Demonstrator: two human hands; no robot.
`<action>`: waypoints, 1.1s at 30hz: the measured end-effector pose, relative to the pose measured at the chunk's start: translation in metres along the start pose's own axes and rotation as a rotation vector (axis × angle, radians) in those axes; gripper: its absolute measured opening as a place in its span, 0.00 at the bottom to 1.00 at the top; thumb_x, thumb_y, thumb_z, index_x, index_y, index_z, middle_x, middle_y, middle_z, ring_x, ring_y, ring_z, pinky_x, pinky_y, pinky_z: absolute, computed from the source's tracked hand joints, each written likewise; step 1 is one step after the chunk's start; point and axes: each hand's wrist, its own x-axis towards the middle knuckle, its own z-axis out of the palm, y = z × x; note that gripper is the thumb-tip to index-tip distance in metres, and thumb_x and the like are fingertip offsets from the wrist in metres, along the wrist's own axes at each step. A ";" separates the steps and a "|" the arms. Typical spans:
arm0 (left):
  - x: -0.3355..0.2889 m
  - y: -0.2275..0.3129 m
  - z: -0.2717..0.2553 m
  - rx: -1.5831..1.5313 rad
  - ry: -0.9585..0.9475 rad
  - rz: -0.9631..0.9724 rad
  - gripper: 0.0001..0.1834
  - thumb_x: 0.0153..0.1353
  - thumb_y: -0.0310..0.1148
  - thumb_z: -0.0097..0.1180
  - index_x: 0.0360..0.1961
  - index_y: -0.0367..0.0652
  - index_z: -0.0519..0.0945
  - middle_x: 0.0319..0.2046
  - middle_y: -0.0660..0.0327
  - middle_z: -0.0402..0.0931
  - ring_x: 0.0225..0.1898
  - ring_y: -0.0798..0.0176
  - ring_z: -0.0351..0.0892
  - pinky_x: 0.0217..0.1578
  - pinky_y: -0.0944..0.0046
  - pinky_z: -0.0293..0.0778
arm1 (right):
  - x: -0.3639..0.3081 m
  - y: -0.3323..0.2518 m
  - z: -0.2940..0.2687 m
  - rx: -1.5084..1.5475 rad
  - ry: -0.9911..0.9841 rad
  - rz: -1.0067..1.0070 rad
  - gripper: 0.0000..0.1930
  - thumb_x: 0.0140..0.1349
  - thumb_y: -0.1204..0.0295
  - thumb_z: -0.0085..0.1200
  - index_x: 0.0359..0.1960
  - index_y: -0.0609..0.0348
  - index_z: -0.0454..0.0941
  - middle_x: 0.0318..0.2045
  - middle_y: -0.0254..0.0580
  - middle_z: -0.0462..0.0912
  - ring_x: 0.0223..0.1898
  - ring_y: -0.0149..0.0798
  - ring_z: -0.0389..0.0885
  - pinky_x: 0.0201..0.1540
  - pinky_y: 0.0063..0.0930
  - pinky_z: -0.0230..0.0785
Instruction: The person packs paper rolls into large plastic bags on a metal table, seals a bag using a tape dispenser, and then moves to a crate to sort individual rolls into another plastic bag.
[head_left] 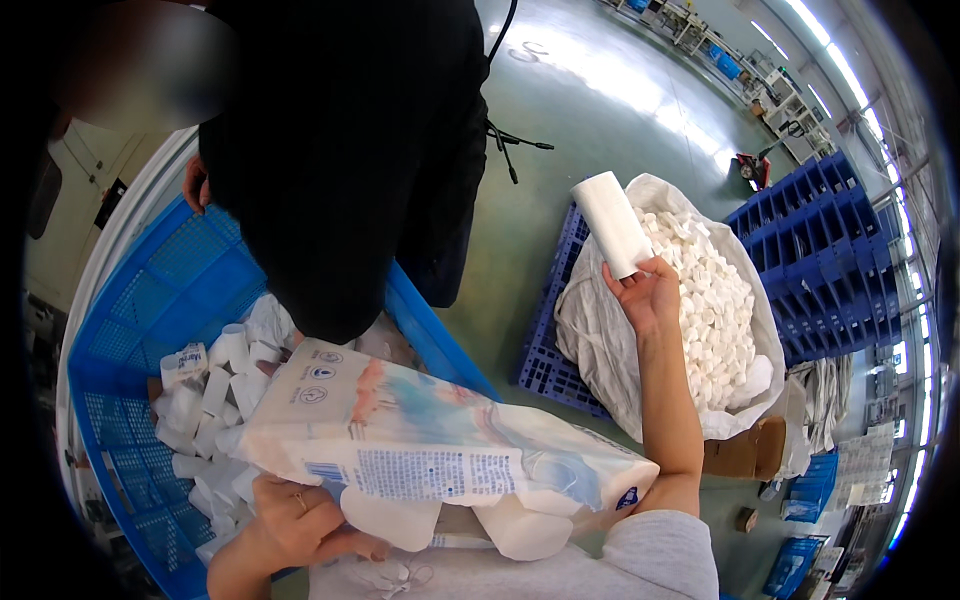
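My left hand [295, 520], a ring on one finger, is closed on the near edge of a large printed plastic package [430, 420]. Its side is torn or opened, and white paper rolls [525, 525] show along the near side. The package lies across in front of my body, above the near rim of a blue crate. My right arm is stretched out to the right, and my right hand [645, 295] grips the lower end of a white paper roll [612, 225]. That roll is held up over a big white sack [600, 320] filled with many small white pieces [700, 310].
A blue mesh crate [125, 420] on the left holds loose white rolls and plastic wrap. Over it leans a person in dark clothes [350, 150], a hand [197, 183] near its rim. A blue pallet [555, 340] lies under the sack; stacked blue pallets [820, 260] stand behind.
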 end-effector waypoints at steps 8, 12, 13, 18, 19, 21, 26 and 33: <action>0.000 0.002 -0.002 0.021 -0.012 0.022 0.22 0.40 0.53 0.67 0.16 0.45 0.76 0.13 0.68 0.71 0.17 0.67 0.74 0.30 0.68 0.72 | -0.001 0.002 0.004 0.075 0.112 0.051 0.24 0.49 0.73 0.47 0.50 0.65 0.63 0.48 0.53 0.68 0.49 0.50 0.70 0.49 0.46 0.70; 0.002 0.001 0.000 0.023 -0.025 0.034 0.22 0.36 0.53 0.68 0.18 0.44 0.77 0.12 0.67 0.71 0.17 0.63 0.75 0.30 0.66 0.72 | -0.011 0.006 0.019 0.031 0.053 0.100 0.24 0.51 0.68 0.49 0.51 0.64 0.64 0.47 0.51 0.69 0.48 0.47 0.70 0.45 0.39 0.71; 0.001 0.000 0.000 0.022 -0.037 0.024 0.23 0.35 0.53 0.68 0.21 0.43 0.80 0.13 0.67 0.72 0.18 0.62 0.76 0.32 0.65 0.72 | -0.013 0.007 0.023 0.021 0.037 0.110 0.25 0.51 0.67 0.50 0.51 0.63 0.64 0.47 0.51 0.69 0.48 0.47 0.71 0.44 0.38 0.72; -0.008 -0.008 0.006 -0.002 0.055 0.068 0.23 0.43 0.52 0.65 0.13 0.46 0.69 0.10 0.66 0.67 0.15 0.63 0.70 0.22 0.66 0.68 | -0.030 0.017 0.055 -0.038 -0.236 0.123 0.22 0.51 0.68 0.50 0.49 0.60 0.67 0.48 0.44 0.73 0.48 0.43 0.72 0.43 0.41 0.68; -0.008 -0.011 0.007 -0.004 0.085 0.075 0.25 0.46 0.52 0.64 0.12 0.47 0.66 0.10 0.66 0.65 0.13 0.63 0.69 0.18 0.67 0.66 | -0.032 0.015 0.054 -0.025 -0.280 0.145 0.22 0.51 0.68 0.50 0.49 0.59 0.68 0.48 0.44 0.74 0.48 0.43 0.72 0.43 0.42 0.68; -0.008 -0.012 0.012 -0.024 0.158 0.062 0.24 0.49 0.51 0.62 0.14 0.47 0.65 0.10 0.65 0.65 0.14 0.61 0.69 0.17 0.65 0.64 | -0.033 0.022 0.062 -0.035 -0.324 0.177 0.21 0.51 0.68 0.51 0.49 0.58 0.69 0.48 0.43 0.75 0.48 0.42 0.73 0.43 0.42 0.69; -0.010 -0.009 0.022 -0.097 0.159 0.052 0.18 0.55 0.47 0.55 0.22 0.45 0.68 0.11 0.61 0.67 0.17 0.57 0.72 0.20 0.60 0.67 | -0.057 0.016 0.084 -0.126 -0.369 0.218 0.21 0.52 0.66 0.48 0.48 0.58 0.69 0.45 0.41 0.77 0.42 0.40 0.76 0.34 0.39 0.75; -0.014 -0.011 0.022 -0.114 0.249 -0.023 0.18 0.54 0.46 0.58 0.19 0.47 0.68 0.10 0.64 0.66 0.16 0.60 0.72 0.17 0.63 0.66 | -0.065 0.019 0.123 -0.216 -0.447 0.279 0.22 0.48 0.69 0.47 0.49 0.60 0.69 0.44 0.45 0.77 0.42 0.46 0.78 0.32 0.43 0.76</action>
